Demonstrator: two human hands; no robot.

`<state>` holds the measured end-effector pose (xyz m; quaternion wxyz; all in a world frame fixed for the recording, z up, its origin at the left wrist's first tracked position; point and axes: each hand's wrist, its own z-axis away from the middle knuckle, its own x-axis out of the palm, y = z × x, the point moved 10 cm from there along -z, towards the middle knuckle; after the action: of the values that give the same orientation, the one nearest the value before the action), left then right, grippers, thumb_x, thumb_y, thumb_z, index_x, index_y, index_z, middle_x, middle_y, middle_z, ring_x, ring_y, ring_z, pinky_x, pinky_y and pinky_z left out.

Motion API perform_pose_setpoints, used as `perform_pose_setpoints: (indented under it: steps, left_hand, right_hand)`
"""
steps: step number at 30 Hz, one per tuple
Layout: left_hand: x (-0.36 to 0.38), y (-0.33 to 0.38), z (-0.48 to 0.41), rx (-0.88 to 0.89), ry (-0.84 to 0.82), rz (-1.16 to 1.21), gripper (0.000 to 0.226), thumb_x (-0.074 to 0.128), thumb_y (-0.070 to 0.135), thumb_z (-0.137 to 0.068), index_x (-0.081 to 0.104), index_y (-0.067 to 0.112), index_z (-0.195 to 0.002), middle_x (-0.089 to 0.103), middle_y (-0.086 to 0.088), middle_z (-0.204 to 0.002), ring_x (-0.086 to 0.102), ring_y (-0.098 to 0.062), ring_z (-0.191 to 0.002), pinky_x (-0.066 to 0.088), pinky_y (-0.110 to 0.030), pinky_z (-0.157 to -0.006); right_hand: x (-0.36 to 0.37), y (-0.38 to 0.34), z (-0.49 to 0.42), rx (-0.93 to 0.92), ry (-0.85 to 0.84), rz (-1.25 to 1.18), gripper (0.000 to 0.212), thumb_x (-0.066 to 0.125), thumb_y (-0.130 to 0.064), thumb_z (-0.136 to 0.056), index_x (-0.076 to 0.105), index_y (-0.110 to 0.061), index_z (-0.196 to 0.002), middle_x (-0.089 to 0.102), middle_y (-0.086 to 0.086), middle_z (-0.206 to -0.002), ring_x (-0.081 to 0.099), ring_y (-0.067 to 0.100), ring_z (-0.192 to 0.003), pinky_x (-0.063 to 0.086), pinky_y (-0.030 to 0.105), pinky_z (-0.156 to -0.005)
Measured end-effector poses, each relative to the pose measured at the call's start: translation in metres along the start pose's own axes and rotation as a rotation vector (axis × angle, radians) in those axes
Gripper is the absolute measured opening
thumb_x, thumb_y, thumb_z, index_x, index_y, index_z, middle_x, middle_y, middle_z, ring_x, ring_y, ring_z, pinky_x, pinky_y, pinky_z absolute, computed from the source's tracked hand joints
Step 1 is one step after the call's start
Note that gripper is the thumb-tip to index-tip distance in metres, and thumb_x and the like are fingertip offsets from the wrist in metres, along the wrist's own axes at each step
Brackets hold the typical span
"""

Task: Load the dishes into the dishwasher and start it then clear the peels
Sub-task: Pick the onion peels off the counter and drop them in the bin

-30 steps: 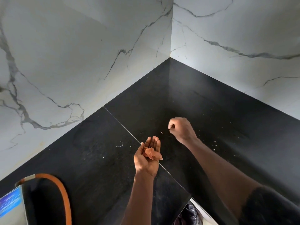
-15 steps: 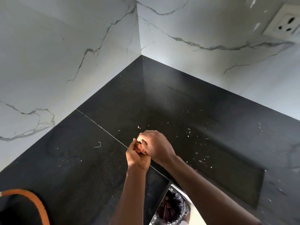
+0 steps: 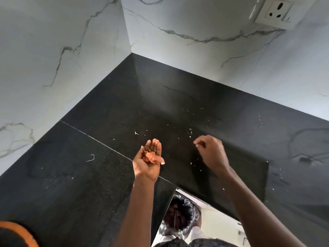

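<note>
Left hand (image 3: pixel 148 162) cupped open under thin orange peels (image 3: pixel 153 157), right hand (image 3: pixel 211 151) pinching over scraps on the surface (image 3: pixel 89 184); likely featherlight, flimsy, best pinched at edges.

Thin orange-pink peels (image 3: pixel 153 157) lie crumpled in a cupped palm, with pale scraps (image 3: pixel 190 130) scattered on the black counter (image 3: pixel 80 175).

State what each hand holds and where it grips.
Left hand: orange peels resting in its open, upturned palm, not gripped. Right hand: fingertips pinched together; whether they hold a scrap cannot be told.
</note>
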<state>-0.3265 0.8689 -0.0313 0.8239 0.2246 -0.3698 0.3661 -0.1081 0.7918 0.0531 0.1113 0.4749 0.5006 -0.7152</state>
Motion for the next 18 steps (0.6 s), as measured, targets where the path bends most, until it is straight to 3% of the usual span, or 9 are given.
perform_pose_setpoints:
  steps: [4, 7, 12, 15, 18]
  left_hand:
    - [0.006, -0.018, -0.006, -0.049, -0.015, -0.030, 0.041, 0.037, 0.022, -0.106, 0.070, -0.001, -0.099, 0.070, -0.021, -0.111, 0.067, -0.032, -0.110, 0.062, -0.038, -0.072]
    - [0.013, -0.035, -0.010, -0.097, -0.042, -0.063, 0.040, 0.037, 0.021, -0.105, 0.069, -0.002, -0.099, 0.071, -0.021, -0.109, 0.070, -0.031, -0.105, 0.062, -0.039, -0.078]
    - [0.018, -0.056, -0.009, -0.142, -0.090, -0.094, 0.039, 0.037, 0.021, -0.105, 0.068, -0.002, -0.101, 0.070, -0.021, -0.108, 0.070, -0.031, -0.103, 0.062, -0.039, -0.081]
    - [0.015, -0.061, -0.003, -0.137, -0.085, -0.111, 0.039, 0.037, 0.021, -0.105, 0.068, -0.003, -0.102, 0.070, -0.022, -0.109, 0.069, -0.031, -0.105, 0.062, -0.040, -0.082]
    - [0.014, -0.059, 0.007, -0.109, -0.072, -0.139, 0.038, 0.038, 0.021, -0.105, 0.068, -0.002, -0.101, 0.070, -0.022, -0.109, 0.070, -0.031, -0.104, 0.061, -0.040, -0.084]
  right_hand:
    - [-0.022, 0.060, 0.031, 0.183, 0.026, 0.121, 0.018, 0.063, -0.009, -0.087, 0.073, -0.021, -0.096, 0.065, -0.001, -0.098, 0.062, 0.023, -0.092, 0.042, 0.027, -0.077]
    - [-0.018, 0.080, 0.058, 0.262, 0.001, 0.174, 0.016, 0.057, -0.006, -0.086, 0.067, -0.017, -0.094, 0.058, 0.001, -0.095, 0.058, 0.028, -0.086, 0.046, 0.032, -0.073]
    - [0.005, 0.057, 0.074, 0.138, -0.001, 0.193, 0.014, 0.047, -0.005, -0.080, 0.060, -0.009, -0.083, 0.050, -0.003, -0.083, 0.050, 0.020, -0.071, 0.048, 0.038, -0.061]
    - [0.023, 0.035, 0.056, 0.024, -0.051, 0.050, 0.024, 0.051, -0.005, -0.083, 0.071, -0.013, -0.095, 0.063, 0.001, -0.092, 0.060, 0.023, -0.082, 0.052, 0.035, -0.073]
    - [0.008, 0.045, 0.022, 0.078, 0.028, -0.079, 0.029, 0.059, 0.002, -0.084, 0.076, -0.015, -0.100, 0.073, 0.003, -0.099, 0.067, 0.020, -0.095, 0.052, 0.029, -0.089]
